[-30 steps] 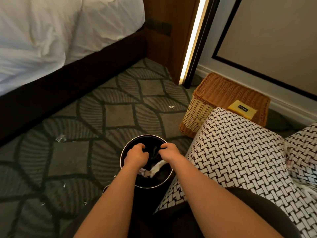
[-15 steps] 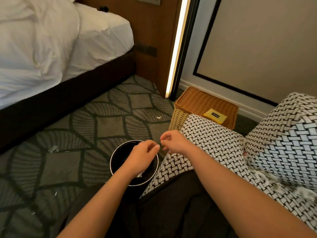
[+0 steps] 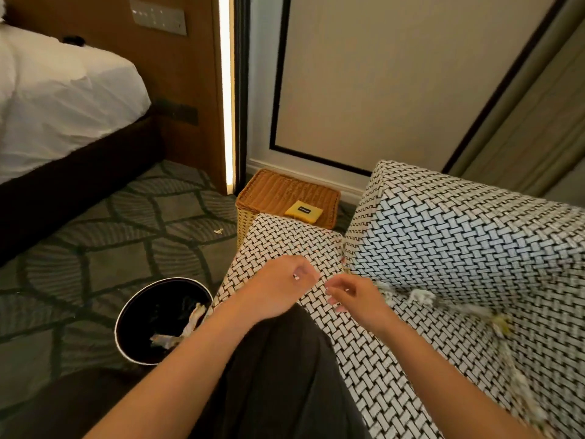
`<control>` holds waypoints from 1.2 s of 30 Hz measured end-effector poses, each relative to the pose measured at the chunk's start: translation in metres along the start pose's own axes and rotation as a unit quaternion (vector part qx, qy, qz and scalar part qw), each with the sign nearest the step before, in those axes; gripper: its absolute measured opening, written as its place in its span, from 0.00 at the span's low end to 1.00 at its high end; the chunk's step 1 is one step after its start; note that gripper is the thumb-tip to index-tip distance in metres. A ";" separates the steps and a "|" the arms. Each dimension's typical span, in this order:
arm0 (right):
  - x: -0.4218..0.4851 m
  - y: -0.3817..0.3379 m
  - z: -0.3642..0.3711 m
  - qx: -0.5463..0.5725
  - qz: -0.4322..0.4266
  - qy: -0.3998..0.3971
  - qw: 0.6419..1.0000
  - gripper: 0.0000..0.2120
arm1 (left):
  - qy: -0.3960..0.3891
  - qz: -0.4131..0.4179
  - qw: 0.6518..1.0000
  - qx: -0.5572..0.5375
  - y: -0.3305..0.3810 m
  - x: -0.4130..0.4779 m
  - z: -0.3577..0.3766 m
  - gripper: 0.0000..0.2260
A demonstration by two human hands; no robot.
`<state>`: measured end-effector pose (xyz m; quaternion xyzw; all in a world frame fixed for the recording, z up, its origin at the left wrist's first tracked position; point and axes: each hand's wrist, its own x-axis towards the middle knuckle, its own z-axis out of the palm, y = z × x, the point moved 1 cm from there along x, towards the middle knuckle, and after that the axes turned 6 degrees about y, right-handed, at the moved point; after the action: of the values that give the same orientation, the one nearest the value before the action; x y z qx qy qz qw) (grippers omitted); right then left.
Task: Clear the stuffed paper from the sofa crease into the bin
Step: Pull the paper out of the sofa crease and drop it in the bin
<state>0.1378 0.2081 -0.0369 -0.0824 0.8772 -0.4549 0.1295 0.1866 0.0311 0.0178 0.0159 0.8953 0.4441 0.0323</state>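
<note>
Lap point(image 3: 278, 391) in dark cloth is nearest you, on the seat point(image 3: 373, 369) in front of the crease point(image 3: 384, 285). Just past it, your hands hover close together over the seat, short of the crease's far end. Your left hand point(image 3: 278, 289) is loosely curled and holds nothing that I can see. Your right hand point(image 3: 357, 299) has slack, part-bent fingers and looks just as empty.

The paper point(image 3: 422, 297) is stuffed into the crease, between the seat and the back cushion point(image 3: 459, 242), to the right of both hands. White and yellowish tufts poke out at several spots. The closest tuft is just beside your right hand, and the others trail off along the crease. The paper's long axis follows the crease, running from its far end at the seat's corner, slanting right and back toward you. Your right hand is clearly nearer. I judge it should reach first and draw the paper out along the crease, while your left hand would have to cross over.

The bin point(image 3: 122, 315) stands on the carpet point(image 3: 95, 255), well left of the crease and below the seat's edge, on your left hand's side. It has crumpled sheets point(image 3: 193, 318) in it. Beyond the crease's far end sits a basket point(image 3: 285, 191) with a yellow card point(image 3: 303, 211) on top. A scrap point(image 3: 218, 231) lies on the carpet left of the basket, and the bed point(image 3: 63, 99) is farthest left of the crease.
</note>
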 end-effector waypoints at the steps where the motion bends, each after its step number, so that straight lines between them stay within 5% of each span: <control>1: -0.005 0.017 -0.011 0.000 0.018 0.020 1.000 0.05 | -0.014 0.005 1.000 -0.005 0.010 0.005 0.011 0.08; 4: -0.013 0.057 -0.029 -0.030 0.053 0.081 0.995 0.05 | -0.028 0.001 0.999 -0.030 0.027 0.015 0.036 0.09; 8: -0.020 0.099 -0.040 -0.096 0.075 0.185 0.975 0.18 | -0.068 -0.025 0.997 -0.025 0.031 0.032 0.079 0.09; 13: -0.026 0.135 -0.036 -0.126 0.105 0.247 0.955 0.28 | -0.046 -0.047 0.991 0.113 0.015 0.050 0.120 0.19; 22: 0.023 0.140 -0.033 -0.256 0.030 0.302 0.918 0.22 | -0.073 -0.056 0.982 0.163 -0.002 0.089 0.166 0.27; 36: 0.052 0.142 -0.038 -0.294 0.097 0.297 0.903 0.21 | -0.011 -0.075 0.960 0.270 -0.016 0.133 0.193 0.24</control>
<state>0.0727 0.3050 -0.1406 0.1079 0.9726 -0.1649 -0.1230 0.0677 0.1825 -0.1173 -0.0384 0.9802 0.1815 0.0696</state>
